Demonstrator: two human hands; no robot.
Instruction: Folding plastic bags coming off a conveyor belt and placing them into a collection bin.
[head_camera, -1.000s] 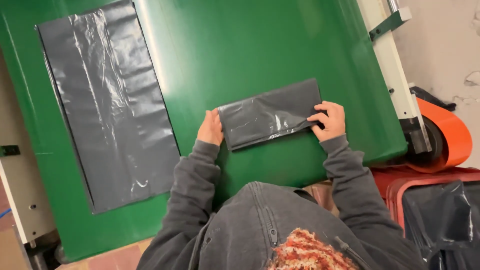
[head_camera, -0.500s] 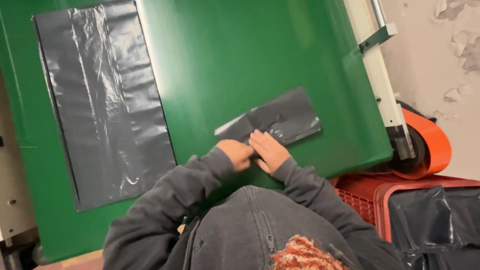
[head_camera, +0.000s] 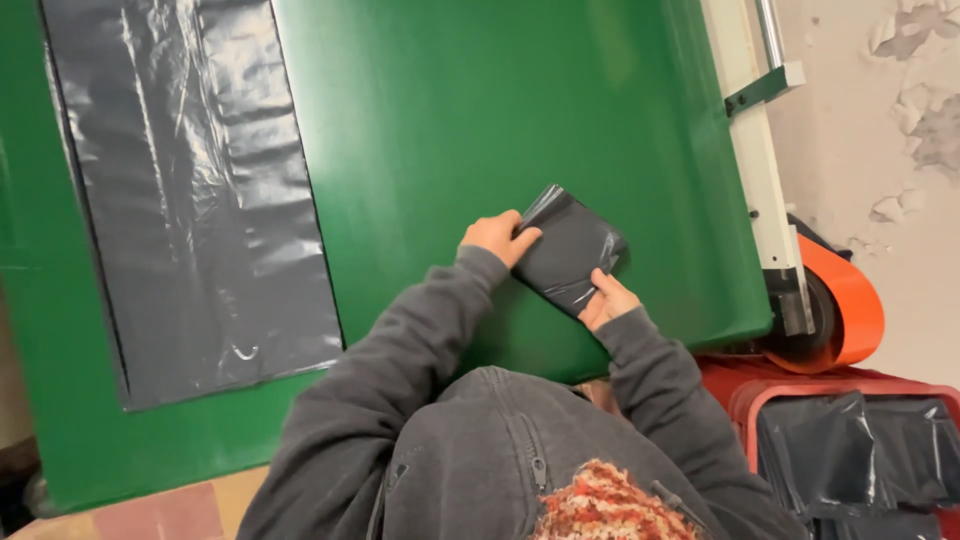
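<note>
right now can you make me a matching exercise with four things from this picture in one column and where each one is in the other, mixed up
Things:
1. folded black bag
2. flat black plastic sheet
3. orange roller
4. red crate

Places:
a. spread out on the left part of the green table
b. at the table's right edge, by the white frame
c. between the left hand and right hand
d. lower right, beside the table, with dark bags in it

Pairs: 1-c, 2-a, 3-b, 4-d

Dark grey hooded sweatshirt, front zipper, long ribbed-cuff sleeves to both wrists. Red-and-cream knit patch at lower edge. Hands bare, no gloves.
</note>
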